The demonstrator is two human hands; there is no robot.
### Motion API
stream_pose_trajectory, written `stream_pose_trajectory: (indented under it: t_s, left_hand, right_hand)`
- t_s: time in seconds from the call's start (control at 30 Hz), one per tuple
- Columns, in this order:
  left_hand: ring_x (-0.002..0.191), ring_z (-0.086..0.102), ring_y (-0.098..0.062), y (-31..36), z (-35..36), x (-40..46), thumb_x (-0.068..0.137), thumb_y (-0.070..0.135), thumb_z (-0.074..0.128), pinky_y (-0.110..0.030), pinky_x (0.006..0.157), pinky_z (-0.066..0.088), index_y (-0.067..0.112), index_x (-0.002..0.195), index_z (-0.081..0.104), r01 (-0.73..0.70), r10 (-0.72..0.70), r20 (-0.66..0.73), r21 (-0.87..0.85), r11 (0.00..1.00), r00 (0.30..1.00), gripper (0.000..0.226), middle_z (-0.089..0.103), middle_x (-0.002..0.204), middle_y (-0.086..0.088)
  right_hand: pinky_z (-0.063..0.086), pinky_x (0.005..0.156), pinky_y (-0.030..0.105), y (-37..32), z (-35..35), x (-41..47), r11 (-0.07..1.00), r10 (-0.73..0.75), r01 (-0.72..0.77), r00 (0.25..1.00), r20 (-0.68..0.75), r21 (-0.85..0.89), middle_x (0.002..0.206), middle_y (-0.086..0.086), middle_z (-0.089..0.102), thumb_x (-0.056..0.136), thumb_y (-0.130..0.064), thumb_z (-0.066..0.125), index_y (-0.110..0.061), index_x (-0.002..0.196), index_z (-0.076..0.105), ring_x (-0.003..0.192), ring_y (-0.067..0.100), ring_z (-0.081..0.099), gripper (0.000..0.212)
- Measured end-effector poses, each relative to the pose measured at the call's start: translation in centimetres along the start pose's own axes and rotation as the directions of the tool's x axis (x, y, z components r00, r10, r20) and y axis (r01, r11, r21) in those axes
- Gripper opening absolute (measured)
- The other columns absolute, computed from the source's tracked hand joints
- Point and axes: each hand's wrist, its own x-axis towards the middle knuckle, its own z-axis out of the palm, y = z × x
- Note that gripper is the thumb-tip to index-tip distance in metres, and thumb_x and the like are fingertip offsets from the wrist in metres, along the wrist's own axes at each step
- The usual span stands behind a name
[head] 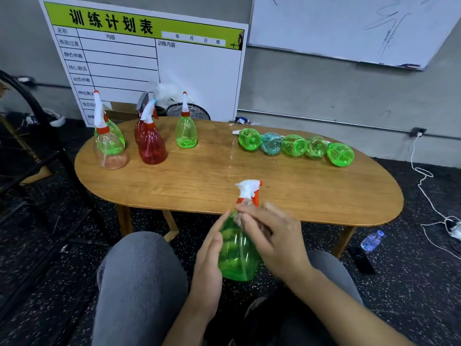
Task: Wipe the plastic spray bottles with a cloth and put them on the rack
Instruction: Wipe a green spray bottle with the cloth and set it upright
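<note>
I hold a green spray bottle [237,255] above my knees, near the table [199,176] edge: left hand [209,255] flat-fingered against it, right hand [272,236] curled round its neck. Far right lie five bottles [294,146]; far left stand upright bottles [149,141].

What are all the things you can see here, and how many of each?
Held spray bottle: one, green, over the lap.
Standing spray bottles: at least four, green, red and clear, table's left.
Lying bottles: five, four green and one blue, in a row at table's right.
Table: one, wooden, oval.
Chart board: one, green and white, against the wall.
Whiteboard: one, white, upper right.
Water bottle: one, clear, on the floor.
Cable: one, white, on the floor at right.
Left hand: fingers straight against the held bottle.
Right hand: at its neck.
</note>
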Motion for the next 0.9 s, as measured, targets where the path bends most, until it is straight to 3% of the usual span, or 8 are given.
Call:
stream_pose_trajectory:
  t_s: [0.13, 0.27, 0.37, 0.5, 0.63, 0.73, 0.8, 0.9]
  left_hand:
    - [0.136, 0.063, -0.021, -0.5, -0.4, 0.1, 0.110, 0.037, 0.044, -0.044, 0.108, 0.049, 0.029, 0.150, 0.056, 0.009, -0.009, -0.010, -0.031, 0.999, 1.000, 0.043, 0.067, 0.145, 0.002]
    - [0.131, 0.066, -0.023, -0.6, -0.7, 0.2, 0.113, 0.024, 0.030, -0.038, 0.106, 0.054, 0.028, 0.150, 0.055, 0.022, -0.023, -0.018, -0.077, 0.997, 1.000, 0.045, 0.071, 0.138, -0.004]
    - [0.126, 0.069, -0.029, -0.1, -0.6, -0.1, 0.107, 0.032, 0.036, -0.033, 0.097, 0.058, 0.028, 0.151, 0.053, 0.031, -0.032, -0.008, -0.112, 0.993, 0.999, 0.048, 0.072, 0.136, -0.009]
    - [0.124, 0.070, -0.031, 0.6, -0.3, -0.2, 0.103, 0.038, 0.040, -0.037, 0.096, 0.058, 0.028, 0.150, 0.056, 0.025, -0.028, -0.022, -0.138, 0.990, 0.999, 0.050, 0.072, 0.136, -0.009]
    - [0.126, 0.068, -0.035, 1.0, -0.3, -0.3, 0.103, 0.051, 0.048, -0.047, 0.102, 0.055, 0.030, 0.150, 0.056, -0.005, 0.001, -0.039, -0.098, 0.995, 0.999, 0.052, 0.072, 0.136, -0.012]
    - [0.132, 0.065, -0.033, 1.1, -0.1, -0.5, 0.085, 0.066, 0.075, -0.051, 0.104, 0.054, 0.030, 0.154, 0.050, -0.004, 0.004, -0.014, -0.052, 0.999, 1.000, 0.081, 0.067, 0.143, -0.010]
    - [0.133, 0.064, -0.032, 0.8, -0.1, -0.5, 0.078, 0.060, 0.086, -0.047, 0.102, 0.057, 0.033, 0.154, 0.049, 0.008, -0.005, 0.039, -0.066, 0.998, 0.999, 0.089, 0.065, 0.146, -0.010]
    - [0.134, 0.063, -0.032, 0.4, -0.2, -0.4, 0.091, 0.035, 0.075, -0.044, 0.100, 0.057, 0.037, 0.152, 0.053, -0.004, 0.010, 0.064, -0.090, 0.996, 0.998, 0.064, 0.065, 0.145, -0.008]
  right_hand:
    - [0.038, 0.050, 0.019, 0.2, 1.8, 0.1, 0.999, 0.037, -0.036, 0.998, 0.048, -0.017, 0.075, -0.018, 0.054, 0.103, -0.039, 0.056, -0.028, 0.120, 0.078, 0.061, 0.006, 0.053, 0.030]
    - [0.041, 0.058, 0.016, -0.5, 2.2, -2.6, 0.979, -0.199, 0.201, 0.976, 0.085, -0.017, 0.085, -0.007, 0.055, 0.103, -0.027, 0.064, -0.021, 0.117, 0.079, 0.065, 0.006, 0.050, 0.022]
    - [0.042, 0.064, 0.016, -0.4, 1.9, -4.5, 0.904, -0.408, 0.422, 0.898, 0.162, -0.061, 0.087, -0.006, 0.053, 0.098, -0.022, 0.071, -0.017, 0.114, 0.080, 0.070, 0.010, 0.050, 0.019]
    - [0.046, 0.060, 0.024, -0.4, 1.5, -5.2, 0.876, -0.455, 0.477, 0.866, 0.206, -0.073, 0.081, -0.003, 0.056, 0.097, -0.022, 0.073, -0.018, 0.116, 0.080, 0.067, 0.012, 0.049, 0.020]
    - [0.033, 0.063, 0.009, -0.4, 0.7, -4.2, 0.967, -0.222, 0.213, 0.973, 0.059, 0.138, 0.081, -0.015, 0.052, 0.103, -0.026, 0.066, -0.023, 0.122, 0.077, 0.066, -0.006, 0.042, 0.022]
    - [0.044, 0.059, 0.024, 0.4, 0.5, -3.2, 0.969, 0.087, -0.055, 0.989, -0.123, 0.242, 0.082, -0.009, 0.067, 0.102, -0.033, 0.062, -0.030, 0.121, 0.076, 0.069, 0.007, 0.058, 0.023]
    - [0.053, 0.072, 0.035, 0.8, 0.6, -2.6, 0.937, 0.225, -0.166, 0.960, -0.166, 0.309, 0.093, -0.007, 0.074, 0.100, -0.031, 0.061, -0.029, 0.117, 0.078, 0.084, 0.017, 0.068, 0.024]
    - [0.055, 0.086, 0.031, 0.7, 0.9, -2.4, 0.908, 0.288, -0.213, 0.943, -0.167, 0.361, 0.106, -0.012, 0.077, 0.099, -0.031, 0.061, -0.028, 0.116, 0.077, 0.099, 0.017, 0.071, 0.024]
